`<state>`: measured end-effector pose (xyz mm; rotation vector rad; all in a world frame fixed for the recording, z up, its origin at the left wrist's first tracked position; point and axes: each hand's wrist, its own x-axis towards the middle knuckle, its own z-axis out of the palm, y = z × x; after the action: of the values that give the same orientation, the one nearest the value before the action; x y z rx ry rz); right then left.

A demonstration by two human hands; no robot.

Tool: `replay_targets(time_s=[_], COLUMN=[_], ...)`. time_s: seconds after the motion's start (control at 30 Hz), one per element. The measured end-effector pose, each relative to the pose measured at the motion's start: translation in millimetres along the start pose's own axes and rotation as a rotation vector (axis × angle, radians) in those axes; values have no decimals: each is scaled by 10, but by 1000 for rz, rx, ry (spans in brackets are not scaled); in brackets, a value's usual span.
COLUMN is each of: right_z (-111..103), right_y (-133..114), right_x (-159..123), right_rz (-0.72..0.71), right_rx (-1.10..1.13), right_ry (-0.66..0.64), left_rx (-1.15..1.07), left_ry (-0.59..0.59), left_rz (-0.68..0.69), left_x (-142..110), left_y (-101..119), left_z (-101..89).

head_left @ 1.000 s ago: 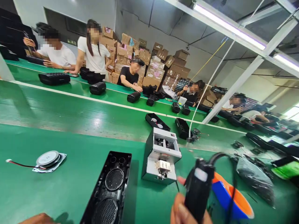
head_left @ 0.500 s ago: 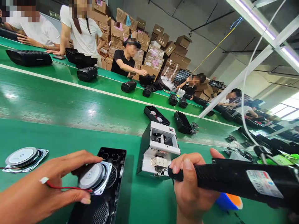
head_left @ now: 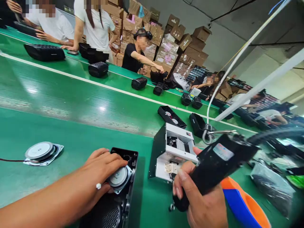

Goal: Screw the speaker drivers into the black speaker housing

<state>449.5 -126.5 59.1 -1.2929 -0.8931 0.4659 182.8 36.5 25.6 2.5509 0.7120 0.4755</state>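
Note:
My left hand (head_left: pixel 102 174) is closed round a round speaker driver (head_left: pixel 118 177) with a square metal frame, set over the upper opening of a black speaker housing (head_left: pixel 133 177). A white plug shows beside its thumb. In the housing's lower part lies a perforated grille (head_left: pixel 111 217). My right hand (head_left: pixel 201 199) grips a black electric screwdriver (head_left: pixel 213 164), tilted with its tip down, just in front of a white-and-black screw feeder (head_left: pixel 173 148). A second speaker driver (head_left: pixel 44 152) rests on the green bench at the left.
An orange and blue tape roll or holder (head_left: pixel 244 202) lies right of my right hand, near a clear plastic bag (head_left: pixel 273 186). Beyond the feeder are open speaker housings (head_left: pixel 172 117). Several people work across the green conveyor (head_left: pixel 90 98), with cartons (head_left: pixel 175 47) stacked behind.
My left hand has brought the speaker driver down onto the housing. The screwdriver has come away from the feeder and swung tip-down. The view has shifted left.

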Motion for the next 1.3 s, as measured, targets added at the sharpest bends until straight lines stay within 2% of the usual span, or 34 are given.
replay_targets(time_s=[0.07, 0.13, 0.2, 0.27, 0.37, 0.5, 0.57, 0.77, 0.97, 1.3], right_z=[82, 201, 335, 468, 666, 904, 986, 1100, 1197, 1188], right_y=[-84, -189, -279, -325, -311, -189, -103, 117, 250, 400], right_x=[-56, -74, -36, 51, 195, 279, 277, 222, 209, 218], right_rz=[129, 181, 111, -39, -212, -298, -304, -312, -256, -251], right_rx=[53, 139, 254, 350, 388, 340, 295, 225, 223, 168], right_ry=[-17, 26, 37, -1, 1, 18, -1, -64, -17, -58], left_rx=[-8, -10, -13, -28, -59, -89, -101, -77, -53, -74], left_ry=[-83, -125, -162, -208, -223, -157, -170, -206, -248, -240], left_rz=[9, -37, -95, -141, -180, -181, -196, -231, -249, -256], left_x=[39, 87, 131, 154, 140, 102, 107, 139, 147, 128], left_y=[57, 148, 245, 312, 317, 240, 228, 294, 292, 248], left_z=[-59, -104, -128, -121, -48, 80, 106, 97, 118, 164])
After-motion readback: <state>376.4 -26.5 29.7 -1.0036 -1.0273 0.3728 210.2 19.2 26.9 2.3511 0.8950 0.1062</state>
